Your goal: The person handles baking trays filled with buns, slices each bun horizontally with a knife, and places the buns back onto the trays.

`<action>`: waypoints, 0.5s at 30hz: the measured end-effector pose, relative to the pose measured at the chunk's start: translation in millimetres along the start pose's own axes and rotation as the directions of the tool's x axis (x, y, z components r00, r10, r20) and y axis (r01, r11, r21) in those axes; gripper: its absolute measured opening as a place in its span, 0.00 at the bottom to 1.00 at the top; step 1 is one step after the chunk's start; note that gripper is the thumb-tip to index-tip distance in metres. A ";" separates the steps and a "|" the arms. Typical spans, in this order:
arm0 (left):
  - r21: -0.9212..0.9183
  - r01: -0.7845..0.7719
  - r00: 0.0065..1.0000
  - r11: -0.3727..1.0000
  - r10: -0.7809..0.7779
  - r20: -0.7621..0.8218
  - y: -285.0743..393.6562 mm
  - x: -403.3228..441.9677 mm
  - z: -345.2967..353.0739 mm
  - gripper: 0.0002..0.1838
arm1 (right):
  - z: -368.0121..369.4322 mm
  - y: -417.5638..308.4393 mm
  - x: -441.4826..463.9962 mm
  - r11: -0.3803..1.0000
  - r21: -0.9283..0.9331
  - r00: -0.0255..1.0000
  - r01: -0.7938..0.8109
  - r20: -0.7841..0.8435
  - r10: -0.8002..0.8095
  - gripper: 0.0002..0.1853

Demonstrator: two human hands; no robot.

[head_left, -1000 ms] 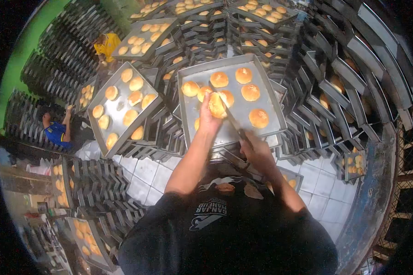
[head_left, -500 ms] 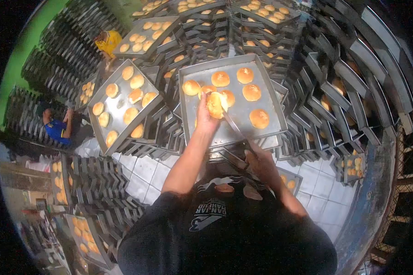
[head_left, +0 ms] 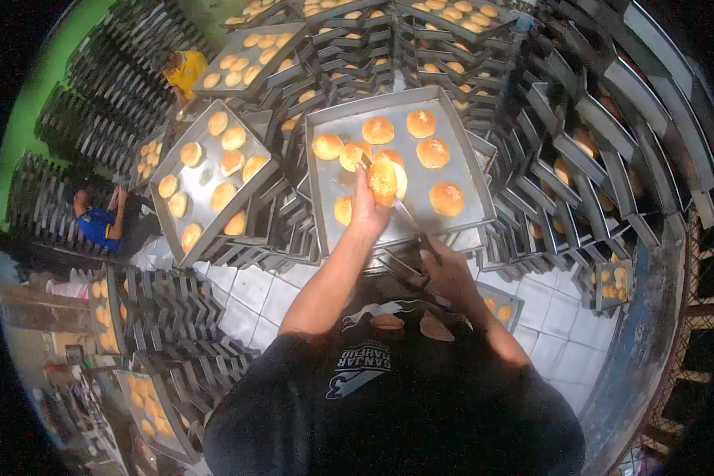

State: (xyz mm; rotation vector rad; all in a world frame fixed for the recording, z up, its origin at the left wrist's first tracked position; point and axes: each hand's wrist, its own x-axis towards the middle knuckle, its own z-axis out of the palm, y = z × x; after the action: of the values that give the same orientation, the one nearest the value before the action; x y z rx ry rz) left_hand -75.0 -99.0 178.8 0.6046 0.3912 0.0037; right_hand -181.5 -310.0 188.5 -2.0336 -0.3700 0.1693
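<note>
My left hand point(head_left: 367, 208) is closed around a golden bun point(head_left: 382, 179) over the tray in front of me. A pale yellow strip shows along the bun's right side, where it looks cut. My right hand point(head_left: 451, 276) grips the dark handle of a knife point(head_left: 407, 216), whose blade points up and left to the bun's lower right edge. Whether the tip is inside the bun, I cannot tell. Several round browned buns point(head_left: 447, 198) lie on the metal tray point(head_left: 472, 170) beneath my hands, one of them partly behind my left fingers.
A tilted tray of buns point(head_left: 184, 252) stands close on the left. Stacked metal trays point(head_left: 595, 151) rise on the right, with more behind. A person in yellow point(head_left: 187, 73) and a person in blue point(head_left: 99, 226) are at the left. White floor tiles point(head_left: 250, 297) show below.
My left hand has shifted slightly right with the bun, and its pale side now faces the knife. A bun at the tray's lower left shows more. My right hand is little changed.
</note>
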 end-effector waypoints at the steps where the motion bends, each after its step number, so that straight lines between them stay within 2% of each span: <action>1: 0.006 0.010 1.000 1.000 -0.010 0.003 -8.2 0.2 0.5 0.32 | 2.8 2.2 5.7 1.000 -0.005 1.000 0.010 -0.017 -0.010 0.22; 5: -0.062 0.003 1.000 0.998 -0.003 0.007 -16.7 3.4 2.6 0.33 | 20.1 20.9 33.6 0.991 -0.084 0.994 0.100 -0.043 -0.104 0.24; 7: -0.072 0.012 1.000 0.997 -0.014 -0.021 -8.4 8.3 7.4 0.33 | 7.1 -4.4 28.9 0.999 0.019 0.998 -0.048 0.051 0.047 0.23; 9: -0.052 0.061 0.992 0.997 -0.066 -0.103 -1.8 9.9 9.5 0.35 | 1.5 -1.3 6.0 0.998 0.027 0.998 -0.052 0.047 0.050 0.22; 11: -0.034 0.039 0.994 0.999 -0.042 -0.097 -3.6 17.1 -0.2 0.35 | -13.0 5.9 -25.2 0.998 0.007 0.997 -0.055 0.055 0.054 0.20; 12: -0.012 0.015 0.996 1.000 -0.016 -0.086 -7.5 20.4 -8.0 0.34 | -25.2 7.6 -42.0 0.998 -0.018 0.996 -0.062 0.066 0.063 0.20; 14: 0.043 -0.011 0.994 0.999 0.015 -0.105 -15.6 26.9 -26.1 0.32 | -63.2 -7.2 -66.1 0.957 -0.219 0.953 -0.190 0.193 0.234 0.19; 15: 0.099 -0.044 0.991 0.994 0.056 -0.122 -21.5 31.4 -37.3 0.29 | -71.4 25.4 -93.6 0.986 -0.068 0.975 -0.150 0.153 0.159 0.18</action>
State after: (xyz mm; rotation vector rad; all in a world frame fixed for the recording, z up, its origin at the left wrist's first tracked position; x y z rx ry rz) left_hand -61.6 -92.5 127.6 0.7111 0.4996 0.0719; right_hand -245.4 -411.8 196.3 -2.1109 -0.3175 0.4218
